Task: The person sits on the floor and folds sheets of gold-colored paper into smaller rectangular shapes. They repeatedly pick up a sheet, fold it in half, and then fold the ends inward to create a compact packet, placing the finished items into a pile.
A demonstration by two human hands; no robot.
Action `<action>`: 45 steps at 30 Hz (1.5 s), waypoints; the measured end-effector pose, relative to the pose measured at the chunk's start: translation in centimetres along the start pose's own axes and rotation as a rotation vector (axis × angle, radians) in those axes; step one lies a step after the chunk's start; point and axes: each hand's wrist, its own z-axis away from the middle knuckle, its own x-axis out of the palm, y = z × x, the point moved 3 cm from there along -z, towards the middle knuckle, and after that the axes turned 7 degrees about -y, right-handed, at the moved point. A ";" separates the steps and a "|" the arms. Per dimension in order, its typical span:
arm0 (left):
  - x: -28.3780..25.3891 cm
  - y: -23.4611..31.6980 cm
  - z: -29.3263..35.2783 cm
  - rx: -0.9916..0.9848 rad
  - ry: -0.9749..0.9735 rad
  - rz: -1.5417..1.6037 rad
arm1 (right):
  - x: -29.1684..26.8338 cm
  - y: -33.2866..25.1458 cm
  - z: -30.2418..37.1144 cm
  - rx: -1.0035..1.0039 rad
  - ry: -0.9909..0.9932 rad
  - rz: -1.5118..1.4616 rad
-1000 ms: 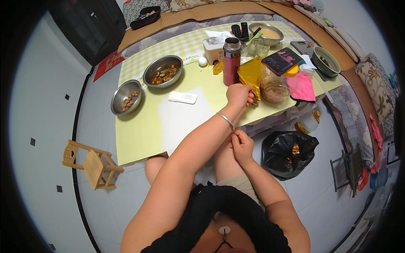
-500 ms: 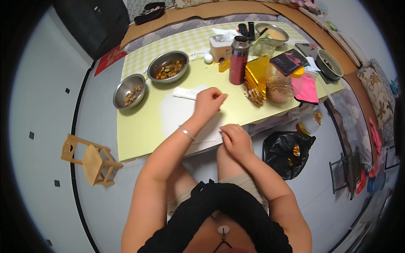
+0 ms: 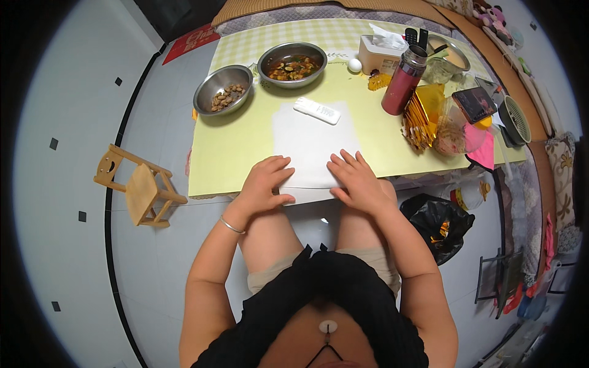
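Note:
My left hand (image 3: 265, 184) lies at the near edge of the table, fingers spread, on the left side of a white sheet of paper (image 3: 314, 144). On the sheet's right side rests my right hand (image 3: 357, 183), its fingers also apart. Neither hand holds anything. The sheet's near edge hangs slightly over the table edge between them. A slim white packet (image 3: 316, 111) lies across the far part of the sheet. Beyond it to the left stand a steel bowl of brown nut-like pieces (image 3: 249, 78) and a steel bowl of food in dark liquid (image 3: 323, 59).
To the right are a red flask (image 3: 402, 86), gold foil packets (image 3: 421, 119), a clear plastic tub (image 3: 451, 138) and a phone (image 3: 474, 104). Behind sit a tissue box (image 3: 376, 58) and an egg (image 3: 354, 65). A small wooden chair (image 3: 144, 190) and black bag (image 3: 438, 221) stand on the floor.
My left hand has come back from above the paper to its near left edge, and its curled fingers have spread. My right hand has flattened onto the right side. The whole view has shifted.

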 end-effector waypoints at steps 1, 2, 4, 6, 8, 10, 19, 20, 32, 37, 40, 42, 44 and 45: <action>0.1 0.5 0.1 -0.006 0.002 -0.030 | -0.1 0.3 0.1 0.000 -0.003 0.002; 0.2 0.9 0.1 -0.011 0.003 -0.060 | -0.2 0.6 0.3 0.001 -0.006 0.005; 0.3 1.2 0.1 -0.002 0.039 -0.055 | -0.4 1.8 0.6 0.026 0.012 -0.084; 0.9 0.6 0.0 0.026 0.104 -0.056 | -1.0 2.4 0.6 0.038 0.028 -0.165; 1.3 0.0 -0.1 0.025 0.143 -0.020 | -2.0 2.2 0.5 0.035 0.042 -0.237; 1.5 -0.6 -0.3 -0.024 0.148 0.051 | -2.8 1.4 0.2 0.036 0.027 -0.232; 0.7 2.0 -1.0 0.031 -0.019 -0.173 | -1.0 -0.2 -0.2 0.010 -0.021 0.085; 0.8 1.9 -0.9 0.043 0.006 -0.185 | -1.0 -0.8 -0.3 -0.003 -0.015 0.094; 1.0 2.7 -0.1 0.096 0.158 0.077 | -0.3 3.1 0.4 -0.060 0.220 -0.333; 1.4 -0.4 0.1 -0.156 0.231 0.281 | -0.6 5.2 -0.3 0.288 0.270 -0.589; 2.3 -2.8 -0.1 -0.412 0.350 0.481 | -0.5 5.2 -1.6 0.376 0.289 -0.417; 3.2 -3.6 -0.8 -0.523 0.431 0.416 | -0.6 4.8 -2.5 0.397 0.344 -0.357; 3.7 -3.8 -1.3 -0.596 0.462 0.367 | -0.3 4.7 -3.2 0.446 0.374 -0.319; 3.5 -3.3 -1.7 -0.583 0.484 0.316 | -0.3 4.6 -3.6 0.441 0.362 -0.296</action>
